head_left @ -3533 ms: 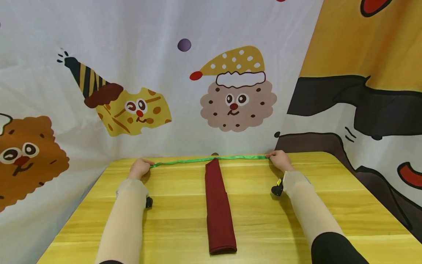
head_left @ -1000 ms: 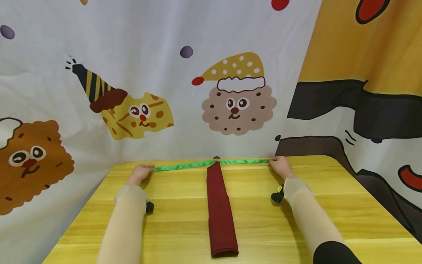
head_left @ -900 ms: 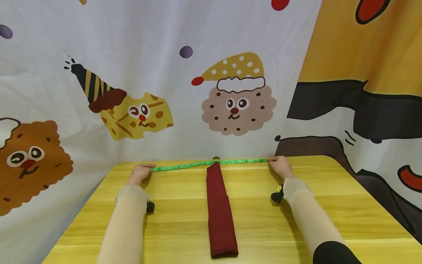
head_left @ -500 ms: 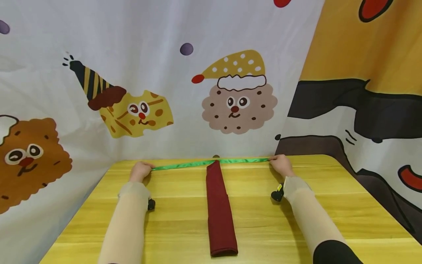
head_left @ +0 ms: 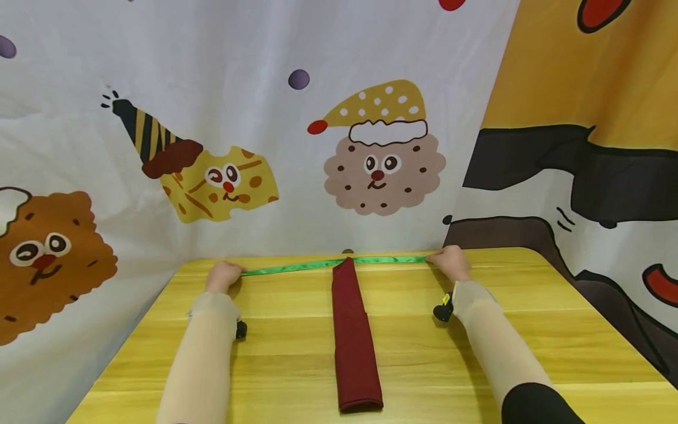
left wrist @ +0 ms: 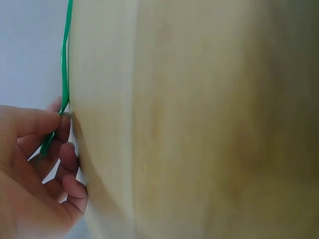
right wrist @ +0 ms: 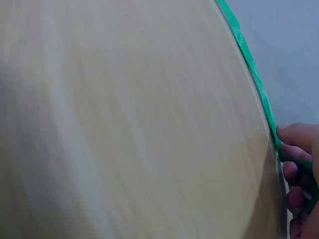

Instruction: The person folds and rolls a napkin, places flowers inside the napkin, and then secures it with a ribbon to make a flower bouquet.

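A shiny green ribbon (head_left: 296, 268) runs sideways along the table's far edge, held out between both hands. My left hand (head_left: 222, 277) pinches one end between thumb and forefinger; in the left wrist view a short tail of ribbon (left wrist: 47, 144) hangs past the fingers. The other end is pinched by my right hand (head_left: 450, 263), and in the right wrist view more ribbon (right wrist: 304, 167) passes into the curled fingers. A long, narrow folded dark red cloth (head_left: 355, 341) lies lengthwise on the table, its pointed far tip at the ribbon's middle.
The wooden table (head_left: 286, 365) has a light yellow grain and rounded far corners. Right behind it hangs a white curtain (head_left: 238, 76) printed with cartoon food figures. Small black cameras (head_left: 444, 307) sit at the wrists.
Over the last seconds both hands keep hold of the ribbon, with only slight shifts. In the latest half second the right hand has drifted a little leftward. The red cloth has stayed put.
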{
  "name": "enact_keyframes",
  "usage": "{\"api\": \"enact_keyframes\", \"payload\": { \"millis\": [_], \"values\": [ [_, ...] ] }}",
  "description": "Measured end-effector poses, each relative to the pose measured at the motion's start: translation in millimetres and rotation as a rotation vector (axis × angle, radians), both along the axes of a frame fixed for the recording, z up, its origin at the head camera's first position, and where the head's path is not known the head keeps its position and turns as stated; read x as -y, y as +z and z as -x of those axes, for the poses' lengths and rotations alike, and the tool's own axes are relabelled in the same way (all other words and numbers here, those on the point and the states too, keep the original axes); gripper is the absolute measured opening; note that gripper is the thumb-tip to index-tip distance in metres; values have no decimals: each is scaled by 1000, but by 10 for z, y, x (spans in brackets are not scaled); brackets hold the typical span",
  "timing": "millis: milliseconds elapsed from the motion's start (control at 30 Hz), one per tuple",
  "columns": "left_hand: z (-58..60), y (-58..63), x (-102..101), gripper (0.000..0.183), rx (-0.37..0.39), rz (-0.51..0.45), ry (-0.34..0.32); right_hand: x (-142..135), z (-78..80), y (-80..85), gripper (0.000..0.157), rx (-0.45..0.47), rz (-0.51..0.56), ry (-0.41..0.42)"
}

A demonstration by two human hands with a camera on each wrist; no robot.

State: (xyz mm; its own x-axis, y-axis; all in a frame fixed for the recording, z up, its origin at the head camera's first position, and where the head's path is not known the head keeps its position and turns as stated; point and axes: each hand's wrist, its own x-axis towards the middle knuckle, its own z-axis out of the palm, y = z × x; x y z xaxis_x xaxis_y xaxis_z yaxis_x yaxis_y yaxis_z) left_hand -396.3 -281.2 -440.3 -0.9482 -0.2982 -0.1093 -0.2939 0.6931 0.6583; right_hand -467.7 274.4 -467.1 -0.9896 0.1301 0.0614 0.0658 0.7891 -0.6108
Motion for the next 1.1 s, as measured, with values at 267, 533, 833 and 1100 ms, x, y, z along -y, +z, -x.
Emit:
{"api": "enact_keyframes", "payload": {
  "millis": [267, 533, 833, 1100],
  "values": [
    [83, 1, -74, 36, 8, 18, -50, -103, -61, 27, 35, 15, -20, -50],
    [11, 19, 37, 39, 47, 50, -43, -40, -61, 17, 32, 30, -26, -21],
    [-56, -1, 99, 39, 41, 80, -8, 75, -22, 22, 38, 33, -84, 17],
    [-11, 27, -55, 40, 35, 60, -42, -87, 33, -10, 43, 9, -242, -28]
  ]
}}
